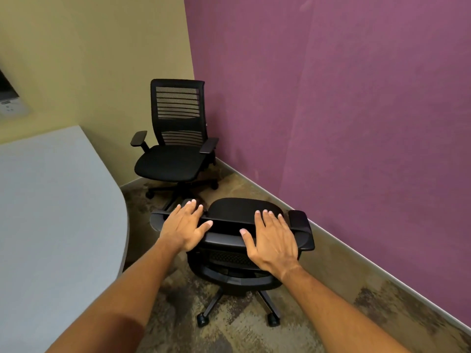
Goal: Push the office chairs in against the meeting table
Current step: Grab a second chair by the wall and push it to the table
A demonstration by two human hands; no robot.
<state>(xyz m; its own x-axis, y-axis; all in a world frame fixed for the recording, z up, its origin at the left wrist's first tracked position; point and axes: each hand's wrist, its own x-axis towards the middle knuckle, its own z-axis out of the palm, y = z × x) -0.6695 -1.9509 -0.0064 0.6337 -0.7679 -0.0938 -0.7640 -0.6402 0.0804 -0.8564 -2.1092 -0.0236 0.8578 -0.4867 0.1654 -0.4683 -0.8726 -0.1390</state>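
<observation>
**Both hands flat at the top of the near chair's back**

Head view: the near chair stands just right of the table, apart from its rounded grey edge. Its backrest is toward the person and its seat points away, toward the corner where the far chair stands. The top rail of the back runs left to right, and the armrest pads stick out at either end of it.

The left hand lies over the left end of the rail, fingers straight and spread, gripping nothing. The right hand lies over the right end the same way, fingers straight, palm down. Whether the palms press the rail or hover just above it cannot be told.

The near chair is black, with a smooth plastic rail, perforated mesh beneath it, and a star base on castors. The far chair, beyond the table's end, faces the person; its back is slatted mesh, its seat padded. The carpet is mottled brown. One wall is purple, the other tan.
</observation>
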